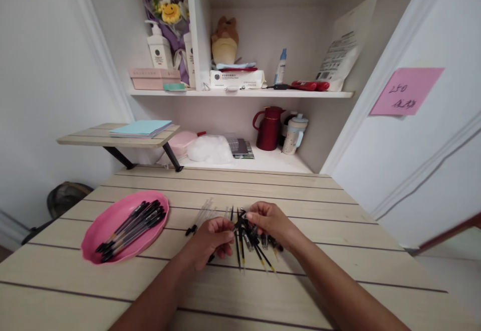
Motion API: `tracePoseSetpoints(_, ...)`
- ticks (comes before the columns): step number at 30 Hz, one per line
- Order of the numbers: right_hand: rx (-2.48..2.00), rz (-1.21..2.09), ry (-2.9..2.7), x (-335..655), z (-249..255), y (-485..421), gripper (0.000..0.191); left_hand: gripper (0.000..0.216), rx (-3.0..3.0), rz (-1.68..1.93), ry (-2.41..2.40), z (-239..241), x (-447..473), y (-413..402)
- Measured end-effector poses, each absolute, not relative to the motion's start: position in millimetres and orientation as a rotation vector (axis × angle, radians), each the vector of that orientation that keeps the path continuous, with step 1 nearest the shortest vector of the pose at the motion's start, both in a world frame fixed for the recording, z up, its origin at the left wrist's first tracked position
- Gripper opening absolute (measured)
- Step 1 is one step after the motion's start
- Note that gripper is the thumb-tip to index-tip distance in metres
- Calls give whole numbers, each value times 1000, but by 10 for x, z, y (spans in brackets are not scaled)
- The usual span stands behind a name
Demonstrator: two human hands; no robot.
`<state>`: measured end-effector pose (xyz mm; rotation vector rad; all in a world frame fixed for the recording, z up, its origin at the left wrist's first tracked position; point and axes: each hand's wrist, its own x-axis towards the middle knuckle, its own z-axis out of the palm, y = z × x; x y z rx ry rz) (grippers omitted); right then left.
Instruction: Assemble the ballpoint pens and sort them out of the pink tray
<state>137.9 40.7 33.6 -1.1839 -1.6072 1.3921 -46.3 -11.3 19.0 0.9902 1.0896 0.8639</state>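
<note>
In the head view, both hands meet over a loose heap of pen parts (248, 238) on the wooden surface (233, 301). The dark, slim refills (238, 250) fan out from this heap. Those closest to the left hand (212, 240) run nearly straight toward the person, while others slant off to the person's right, their yellowish ends on the near side.

The heap lies just to the right of the left fingers and mostly on the near side of the right fingers, which reach over its far end. The straighter refills are therefore nearer to the left hand, and their long axes pass through the narrow gap between the two hands.

The left fingers are curled in, thumb close to index; whether anything is pinched between them cannot be told. The right hand (272, 223) has thumb and index brought together beside a small dark piece, but the clutter hides whether they grip it.

Clear barrels (204, 214) lie beyond the left hand. Farther left, well apart from the heap, a pink dish (90, 233) holds a slanting bundle of pens (133, 230).
</note>
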Motion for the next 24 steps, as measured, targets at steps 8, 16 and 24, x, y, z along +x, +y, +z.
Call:
tracePoseSetpoints(8,-943,1647,-1352,1319,317,341,25,33,993,772,967,266,-385,-161)
tracePoseSetpoints(16,-1028,1679,-1317,1277,249,345,27,24,1134,809,1179,179,-316,-139)
tracePoseSetpoints(24,-839,1709,-1242,1356,296,411,23,35,1014,752,965,281,-357,-164)
